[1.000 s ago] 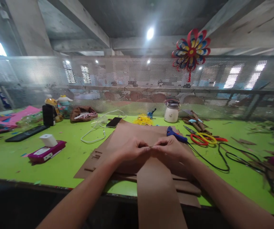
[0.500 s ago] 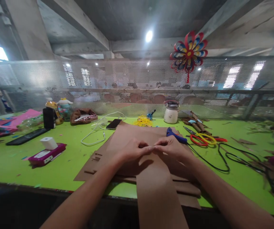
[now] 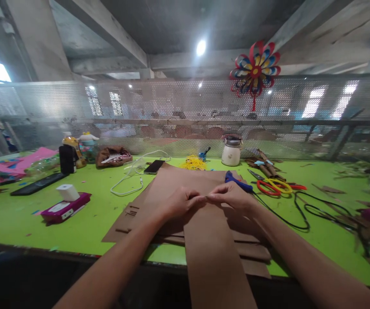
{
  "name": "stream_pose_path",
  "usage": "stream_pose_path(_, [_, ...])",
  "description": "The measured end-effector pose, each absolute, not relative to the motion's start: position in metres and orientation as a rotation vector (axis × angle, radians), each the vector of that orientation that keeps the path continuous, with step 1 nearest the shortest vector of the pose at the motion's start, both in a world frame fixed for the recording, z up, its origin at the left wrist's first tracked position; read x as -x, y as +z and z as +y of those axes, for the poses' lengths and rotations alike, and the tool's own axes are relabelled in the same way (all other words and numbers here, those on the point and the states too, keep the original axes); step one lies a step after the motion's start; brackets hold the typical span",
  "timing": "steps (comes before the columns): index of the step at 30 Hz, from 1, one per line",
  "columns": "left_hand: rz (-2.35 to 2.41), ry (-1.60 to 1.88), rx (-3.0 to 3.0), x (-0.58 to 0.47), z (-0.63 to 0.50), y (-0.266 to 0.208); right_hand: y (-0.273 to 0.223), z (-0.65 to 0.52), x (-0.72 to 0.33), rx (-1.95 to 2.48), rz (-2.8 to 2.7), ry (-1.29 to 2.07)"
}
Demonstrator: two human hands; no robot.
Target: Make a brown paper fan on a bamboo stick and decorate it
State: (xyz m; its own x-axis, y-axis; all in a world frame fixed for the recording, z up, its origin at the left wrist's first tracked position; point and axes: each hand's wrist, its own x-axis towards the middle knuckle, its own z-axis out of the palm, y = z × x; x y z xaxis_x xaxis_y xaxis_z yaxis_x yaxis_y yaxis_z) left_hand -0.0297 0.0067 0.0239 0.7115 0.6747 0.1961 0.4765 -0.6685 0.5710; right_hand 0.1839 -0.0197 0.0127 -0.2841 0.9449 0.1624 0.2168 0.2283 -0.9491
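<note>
A long strip of brown kraft paper (image 3: pixel 215 253) runs from my fingertips down over the table's front edge. My left hand (image 3: pixel 182 202) pinches its far end, thumb and fingers pressed together. Right beside it, my right hand (image 3: pixel 231 196) pinches the same end, the fingertips of both hands almost touching. Under my hands lie larger brown paper sheets (image 3: pixel 168 180), stacked flat, with small dark rolled or cut pieces (image 3: pixel 131 211) on their left side. Just beyond my right hand rests a blue glue gun (image 3: pixel 241 183).
Scissors with red and yellow handles (image 3: pixel 273 186) and a black cord (image 3: pixel 304 225) lie to the right. A purple power strip (image 3: pixel 65 208) with a white charger sits left. Behind are a phone (image 3: pixel 154 167), yellow shreds (image 3: pixel 194 163), a white jar (image 3: pixel 230 153) and a mesh partition (image 3: pixel 172 107).
Both hands keep their pinch on the paper strip's end, with only a very slight shift of the fingers. The view has moved slightly; the things on the table have not visibly moved.
</note>
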Motion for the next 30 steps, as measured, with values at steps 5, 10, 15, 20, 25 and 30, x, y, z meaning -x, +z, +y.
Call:
stream_pose_path(5, [0.9,0.501,-2.526,0.039,0.012,0.024,0.011,-0.017,-0.189,1.134,-1.663,1.095])
stream_pose_path(10, [0.859,0.449,-2.523,0.042,0.014,0.028,0.007,-0.013,-0.191,1.133,-1.716,1.092])
stream_pose_path(15, [0.82,0.358,-2.381,0.045,0.018,0.027,0.007,-0.013,-0.195,1.133,-1.717,1.173])
stream_pose_path(20, [0.911,0.382,-2.378,0.051,0.023,0.027,0.008,-0.013,-0.199,1.133,-1.676,1.228])
stream_pose_path(25, [0.859,0.315,-2.237,0.05,0.019,0.028,0.01,-0.014,-0.202,1.098,-1.662,1.355])
stream_pose_path(30, [0.808,0.281,-2.126,0.05,0.019,0.026,0.014,-0.016,-0.208,1.086,-1.667,1.419])
